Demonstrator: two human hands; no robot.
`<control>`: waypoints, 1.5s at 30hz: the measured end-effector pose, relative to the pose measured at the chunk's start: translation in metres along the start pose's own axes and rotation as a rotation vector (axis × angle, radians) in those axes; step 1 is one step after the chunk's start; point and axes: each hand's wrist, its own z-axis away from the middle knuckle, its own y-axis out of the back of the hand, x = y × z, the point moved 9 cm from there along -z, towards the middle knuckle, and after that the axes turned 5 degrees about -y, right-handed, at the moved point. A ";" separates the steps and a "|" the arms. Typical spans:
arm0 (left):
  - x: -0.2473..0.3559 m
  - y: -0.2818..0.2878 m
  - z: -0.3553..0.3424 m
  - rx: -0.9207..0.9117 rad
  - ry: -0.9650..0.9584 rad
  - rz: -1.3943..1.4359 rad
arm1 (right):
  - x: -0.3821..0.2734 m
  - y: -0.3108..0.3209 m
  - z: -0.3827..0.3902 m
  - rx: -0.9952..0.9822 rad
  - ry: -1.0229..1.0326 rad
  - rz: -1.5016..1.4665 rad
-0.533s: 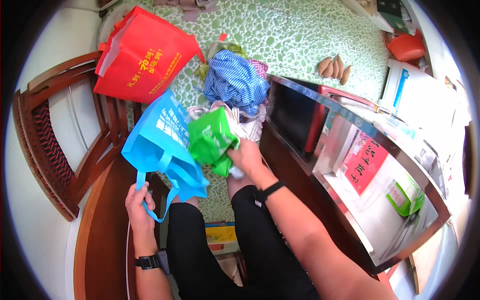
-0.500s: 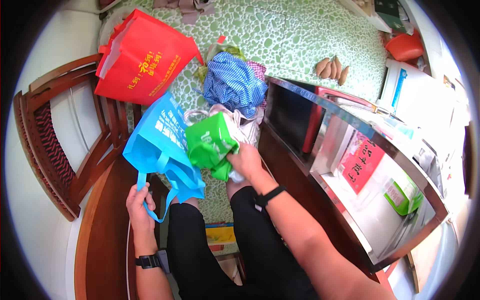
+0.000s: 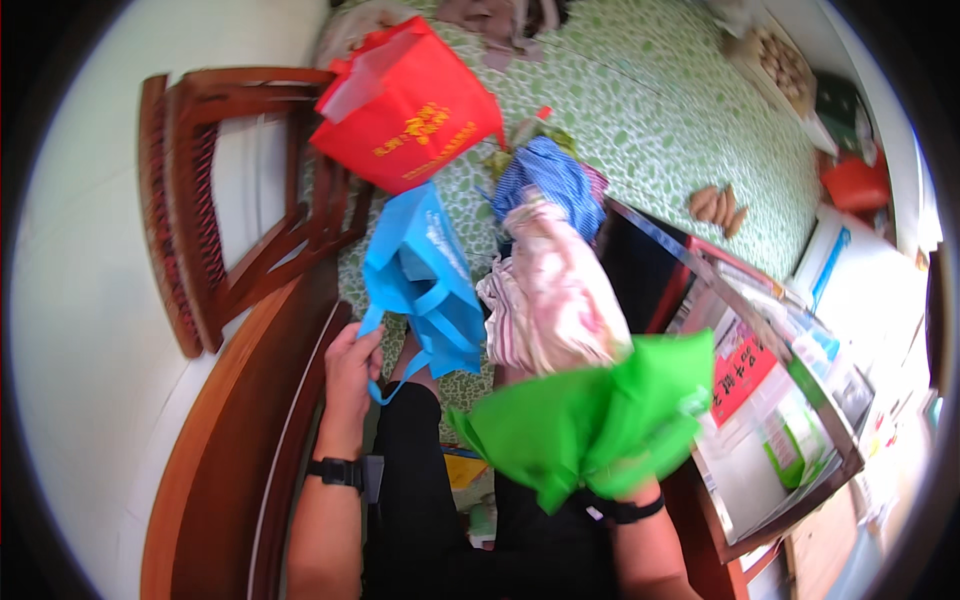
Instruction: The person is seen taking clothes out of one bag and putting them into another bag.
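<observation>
Green bag (image 3: 600, 420) parting from cloth (image 3: 560, 290), seemingly — left hand (image 3: 352, 365) pinches blue strap (image 3: 372, 318); right hand's (image 3: 628, 480) grip indeterminable; next move needs clearance.

Ahead and left of the left grip (image 3: 352, 360), a wooden chair (image 3: 205, 200) stands beside a white wall (image 3: 80, 260). Ahead and right of that grip, brown tubers (image 3: 722, 206) cluster on the green pebble-patterned floor (image 3: 620, 110); farther right sits a red-orange basin (image 3: 857, 185).

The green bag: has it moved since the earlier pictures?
Yes: the green bag has moved right and down in the picture, toward the cabinet, whose edge it now partly hides.
</observation>
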 end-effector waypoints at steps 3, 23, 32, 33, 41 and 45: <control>0.004 -0.004 -0.001 0.009 -0.010 0.049 | -0.023 0.009 0.021 -0.043 -0.054 0.009; 0.016 0.000 0.009 -0.412 -0.263 0.143 | -0.065 -0.026 0.049 -0.269 -0.180 0.051; -0.028 -0.003 -0.039 -0.376 0.060 0.576 | -0.058 -0.045 0.054 -0.359 -0.261 0.004; -0.017 -0.006 -0.038 -0.369 0.074 0.537 | -0.053 -0.048 0.053 -0.372 -0.272 -0.002; 0.029 0.010 -0.031 -0.276 -0.065 -0.040 | -0.021 -0.101 -0.005 -0.449 -0.251 -0.005; 0.040 0.001 -0.030 -0.271 -0.106 -0.028 | -0.023 -0.117 -0.027 -0.463 -0.251 0.004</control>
